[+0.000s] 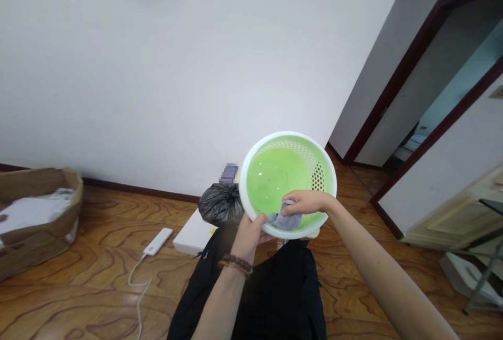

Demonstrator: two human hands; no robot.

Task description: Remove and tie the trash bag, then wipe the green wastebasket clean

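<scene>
A round green plastic basket [271, 177] with a white rim and perforated sides is tilted toward me above my lap. My left hand [250, 234] grips its near-left rim, thumb on top and fingers underneath, partly hidden. Inside the basket, my right hand [308, 202] is closed on a bunched grey cloth [288, 219]. The cloth lies against the near inner wall, close to the rim. A beaded bracelet circles my left wrist.
A tied black plastic bag [220, 204] and a white box [194, 232] are beyond my left knee. On the wooden floor lies a white power strip [157, 241] with its cord. A cardboard box [43, 245] stands far left. Right are a doorway and a metal-legged stand [485, 277].
</scene>
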